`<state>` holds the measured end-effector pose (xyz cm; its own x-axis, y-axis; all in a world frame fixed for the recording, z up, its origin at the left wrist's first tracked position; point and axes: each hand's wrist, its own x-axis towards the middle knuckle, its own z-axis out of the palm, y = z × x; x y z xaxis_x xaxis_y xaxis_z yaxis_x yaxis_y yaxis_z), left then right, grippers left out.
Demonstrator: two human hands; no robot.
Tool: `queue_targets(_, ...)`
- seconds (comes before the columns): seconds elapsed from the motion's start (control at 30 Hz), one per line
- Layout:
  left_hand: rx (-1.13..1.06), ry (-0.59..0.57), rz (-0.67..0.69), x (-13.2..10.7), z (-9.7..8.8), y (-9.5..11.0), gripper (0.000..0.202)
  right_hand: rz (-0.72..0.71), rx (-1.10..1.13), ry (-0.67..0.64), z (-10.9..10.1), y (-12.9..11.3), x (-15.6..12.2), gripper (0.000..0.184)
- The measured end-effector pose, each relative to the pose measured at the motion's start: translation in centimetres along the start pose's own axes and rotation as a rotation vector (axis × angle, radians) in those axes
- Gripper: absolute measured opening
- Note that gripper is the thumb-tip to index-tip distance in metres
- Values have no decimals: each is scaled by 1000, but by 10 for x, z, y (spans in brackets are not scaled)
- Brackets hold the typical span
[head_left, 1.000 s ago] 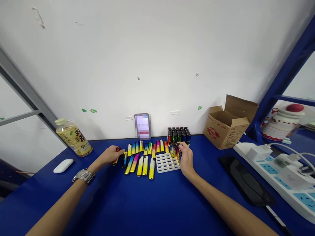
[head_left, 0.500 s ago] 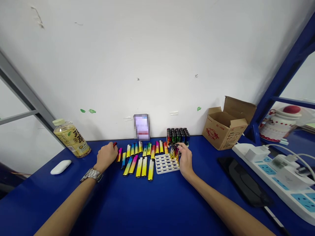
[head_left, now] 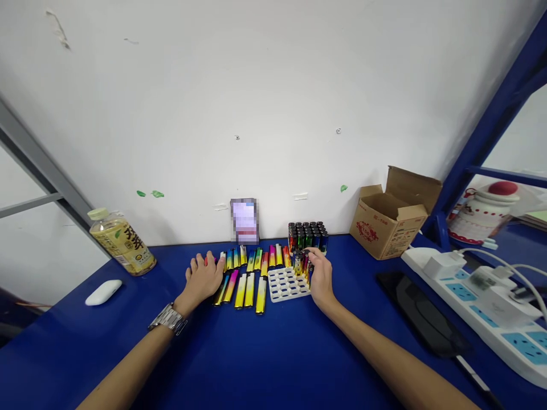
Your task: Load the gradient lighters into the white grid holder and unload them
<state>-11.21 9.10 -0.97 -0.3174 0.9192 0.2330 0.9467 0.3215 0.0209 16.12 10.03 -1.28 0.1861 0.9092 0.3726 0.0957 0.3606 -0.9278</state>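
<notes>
My left hand (head_left: 202,277), with a metal watch (head_left: 169,320) on the wrist, lies palm down with its fingers spread over the left end of the loose lighters. A bit of red shows by its fingertips, and the lighters under the palm are hidden. My right hand (head_left: 321,280) curls its fingers round the dark top of a lighter (head_left: 306,259) at the right side of a white holed tray (head_left: 280,290). Several lighters stand upright in that tray. Yellow lighters (head_left: 249,291) lie in front of a back row of coloured lighters (head_left: 257,259).
Upright lighters (head_left: 308,236) fill a block by the wall. A phone (head_left: 245,221) leans there. Rightward are an open cardboard box (head_left: 387,223), a black phone (head_left: 423,313) and a power strip (head_left: 470,307). At left stand a bottle (head_left: 123,242) and a white case (head_left: 103,292).
My left hand has moved right and spread its fingers over the leftmost lighters; before, it was closed beside them near a red-topped lighter. My right hand stays at the tray.
</notes>
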Motion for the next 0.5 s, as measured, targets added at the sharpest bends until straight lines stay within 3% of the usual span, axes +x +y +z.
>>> queue_targets(0.07, -37, 95, 50, -5, -7, 6, 59, -6, 5, 2, 0, 1, 0, 32)
queue_targets(0.13, -170, 155, 217, -15, -19, 18, 50, -11, 16, 1, 0, 2, 1, 32)
queue_targets(0.2, -383, 69, 431, -27, -33, 36, 42, -14, 29, -2, 1, 4, 1, 33)
queue_targets(0.3, -594, -68, 611, -46, -48, 73, 35, -13, 49, -4, 2, 5, 1, 33)
queue_targets(0.43, -719, -183, 571, -53, -48, 120, 43, -13, 65, -1, 3, 5, 1, 33)
queue_targets(0.5, -751, -223, 564, -52, -45, 134, 26, -9, 68, 14, 3, 4, 1, 33)
